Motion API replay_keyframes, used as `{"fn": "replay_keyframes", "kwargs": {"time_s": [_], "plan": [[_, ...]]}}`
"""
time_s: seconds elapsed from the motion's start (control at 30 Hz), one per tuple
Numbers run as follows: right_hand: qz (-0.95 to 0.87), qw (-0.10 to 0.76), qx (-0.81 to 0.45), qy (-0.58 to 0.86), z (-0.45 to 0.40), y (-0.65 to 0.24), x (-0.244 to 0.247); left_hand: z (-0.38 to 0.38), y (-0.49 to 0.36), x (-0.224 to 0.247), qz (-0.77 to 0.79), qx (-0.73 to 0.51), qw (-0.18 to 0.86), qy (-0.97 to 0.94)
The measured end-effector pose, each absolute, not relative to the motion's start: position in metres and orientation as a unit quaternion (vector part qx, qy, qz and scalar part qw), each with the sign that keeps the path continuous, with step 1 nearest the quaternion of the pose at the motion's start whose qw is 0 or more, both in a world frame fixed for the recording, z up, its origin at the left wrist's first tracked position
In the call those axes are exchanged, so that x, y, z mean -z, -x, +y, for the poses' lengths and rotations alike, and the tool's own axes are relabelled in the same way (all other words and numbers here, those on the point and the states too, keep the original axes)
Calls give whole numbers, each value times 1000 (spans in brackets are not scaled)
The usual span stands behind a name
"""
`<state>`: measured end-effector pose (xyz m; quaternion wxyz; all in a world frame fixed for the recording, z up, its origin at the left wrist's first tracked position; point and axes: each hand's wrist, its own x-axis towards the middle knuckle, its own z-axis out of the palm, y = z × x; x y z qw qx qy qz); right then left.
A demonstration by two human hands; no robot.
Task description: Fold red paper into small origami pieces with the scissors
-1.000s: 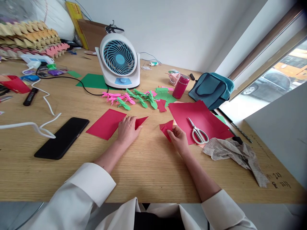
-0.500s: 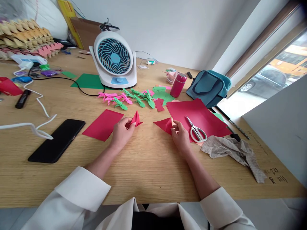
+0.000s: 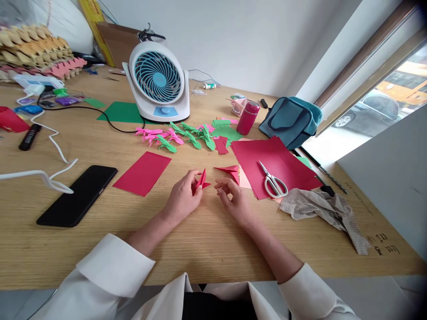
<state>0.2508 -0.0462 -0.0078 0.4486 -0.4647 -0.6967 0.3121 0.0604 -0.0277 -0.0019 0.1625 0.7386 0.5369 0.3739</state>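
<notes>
My left hand (image 3: 184,194) pinches a folded red paper piece (image 3: 201,180) whose points stick up and out to the right. Just right of it is my right hand (image 3: 234,198), its fingers loosely curved and apart, with nothing seen in them. Beyond those fingers a second folded red paper piece (image 3: 232,170) lies on the table, partly over a pale pink sheet (image 3: 244,177). Flat red rectangles of paper (image 3: 143,173) lie to the left of my left hand.
White-handled scissors (image 3: 274,181) rest on large red sheets (image 3: 283,155) at right, near a crumpled cloth (image 3: 320,206). Pink and green folded paper pieces (image 3: 191,133) lie before a fan (image 3: 159,82). A black phone (image 3: 77,195) is at left; a red flask (image 3: 248,118) stands behind.
My right hand has let go of the second folded red piece and moved left, toward the left hand. My left hand has come right and nearer with its folded piece.
</notes>
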Motion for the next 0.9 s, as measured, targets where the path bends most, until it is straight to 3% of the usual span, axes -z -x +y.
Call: {"fn": "replay_keyframes", "kwargs": {"time_s": [0.23, 0.57, 0.9], "plan": [[-644, 441, -392, 488, -40, -248, 23, -37, -70, 0, 509, -368, 206, -750], [-703, 418, -301, 490, -40, -252, 19, -45, -75, 4, 454, -323, 248, -793], [-745, 369, -216, 511, -36, -266, 14, -42, -67, 12, 380, -231, 141, -884]]}}
